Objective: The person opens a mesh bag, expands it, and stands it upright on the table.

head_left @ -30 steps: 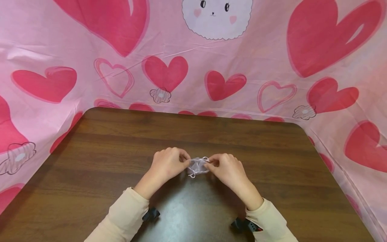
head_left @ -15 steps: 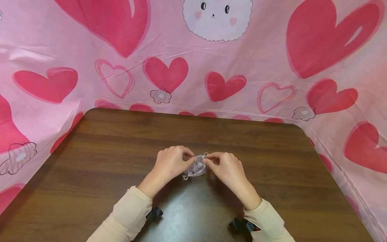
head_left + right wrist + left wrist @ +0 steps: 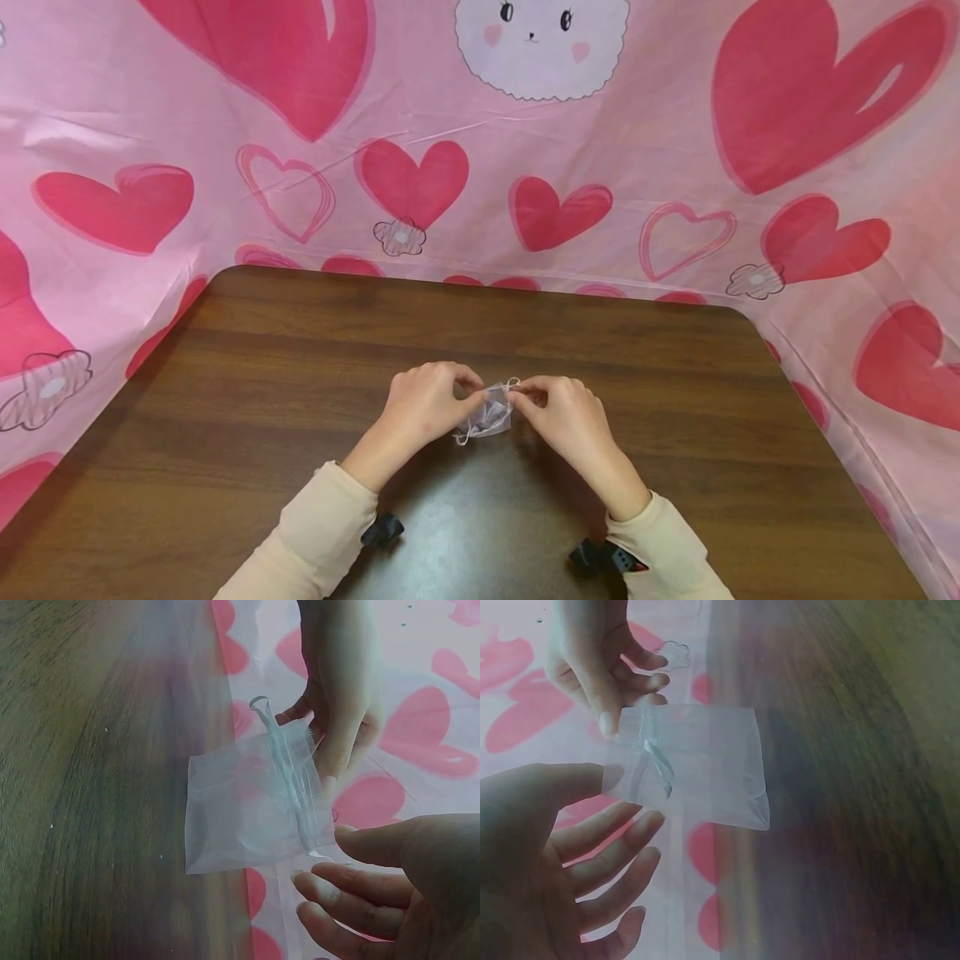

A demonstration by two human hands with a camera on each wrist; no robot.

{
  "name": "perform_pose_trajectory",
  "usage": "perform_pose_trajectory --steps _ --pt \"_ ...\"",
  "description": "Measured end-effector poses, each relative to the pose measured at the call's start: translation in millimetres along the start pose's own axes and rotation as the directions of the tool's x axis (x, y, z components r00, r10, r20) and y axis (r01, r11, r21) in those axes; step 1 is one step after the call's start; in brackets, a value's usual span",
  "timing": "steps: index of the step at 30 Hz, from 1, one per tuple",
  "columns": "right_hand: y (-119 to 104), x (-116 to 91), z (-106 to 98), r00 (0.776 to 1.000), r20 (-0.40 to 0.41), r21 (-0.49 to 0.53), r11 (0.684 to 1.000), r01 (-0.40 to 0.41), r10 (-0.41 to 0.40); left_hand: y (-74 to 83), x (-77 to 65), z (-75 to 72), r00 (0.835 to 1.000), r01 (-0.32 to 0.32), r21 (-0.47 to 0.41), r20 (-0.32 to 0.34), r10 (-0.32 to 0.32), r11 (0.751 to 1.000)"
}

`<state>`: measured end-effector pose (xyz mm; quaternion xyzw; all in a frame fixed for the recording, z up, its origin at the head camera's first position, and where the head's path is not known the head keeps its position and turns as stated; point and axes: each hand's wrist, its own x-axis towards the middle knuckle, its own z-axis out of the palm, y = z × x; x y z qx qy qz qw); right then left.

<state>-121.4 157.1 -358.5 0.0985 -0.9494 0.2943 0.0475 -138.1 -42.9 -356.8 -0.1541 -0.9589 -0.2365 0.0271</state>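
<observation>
Between both hands hangs a small sheer white organza drawstring pouch (image 3: 493,415), held just off the table. My left hand (image 3: 426,406) pinches one upper corner between thumb and index finger. At the opposite upper corner, my right hand (image 3: 566,410) does likewise. In the left wrist view, a knotted drawstring (image 3: 657,761) crosses the pouch near its top edge, and the left thumb (image 3: 577,784) presses on the corner. The right wrist view shows a cord loop (image 3: 261,706) sticking out at the side near the left hand. No contents can be made out through the fabric.
A dark brown wooden table (image 3: 300,350) with rounded far corners lies under the hands. Pink cloth (image 3: 480,150) printed with hearts hangs behind it and along both sides. Black wrist devices (image 3: 382,531) sit below the beige sleeves (image 3: 315,525).
My left hand has shifted slightly right and up, closer to the right hand. The pouch has tilted, its lower cord loop swinging left. Over the last half second almost nothing moves.
</observation>
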Motion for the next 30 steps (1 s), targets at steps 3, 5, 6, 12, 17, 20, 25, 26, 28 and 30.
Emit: perform_pose_trajectory --steps 3,5,6,12,17,20,25,26,28,30 --pt "1 3 0 1.0 -0.001 -0.002 1.0 -0.008 0.008 -0.7 1.8 0.5 1.0 0.0 -0.007 -0.007 0.0 1.0" --pt "1 5 1 1.0 -0.004 -0.007 1.0 -0.012 0.012 -1.1 3.2 1.0 1.0 -0.002 -0.011 -0.014 0.002 1.0" --pt "1 6 1 1.0 -0.007 -0.013 1.0 -0.012 0.012 -1.3 3.8 1.2 1.0 -0.002 -0.015 -0.016 0.002 1.0" --pt "4 9 1 1.0 -0.008 -0.025 0.999 -0.02 0.02 -1.7 4.6 2.9 1.0 0.003 -0.028 -0.014 -0.003 1.0" --pt "5 6 -1 1.0 -0.013 -0.011 1.0 -0.014 0.014 -1.7 2.9 3.9 1.0 0.002 -0.036 -0.012 -0.003 0.999" --pt "6 5 -2 1.0 -0.021 -0.007 1.0 -0.013 0.013 -1.7 2.2 4.2 1.0 -0.003 -0.04 -0.016 0.002 0.999" --pt "8 3 -4 0.999 -0.031 -0.005 1.0 -0.029 0.029 -2.2 1.3 3.9 1.0 -0.005 -0.044 -0.021 0.004 0.999" --pt "8 3 -4 0.999 -0.031 -0.004 0.999 -0.034 0.033 -2.1 1.0 3.5 1.0 -0.003 -0.045 -0.021 0.002 0.999" --pt "10 2 -6 0.999 -0.03 0.0 0.999 -0.044 0.044 -2.2 0.2 2.8 1.0 0.001 -0.044 -0.02 -0.002 0.999" --pt "11 1 -7 0.999 -0.03 -0.001 0.999 -0.043 0.043 -3.0 -0.7 2.3 1.0 0.003 -0.042 -0.024 -0.004 0.999"
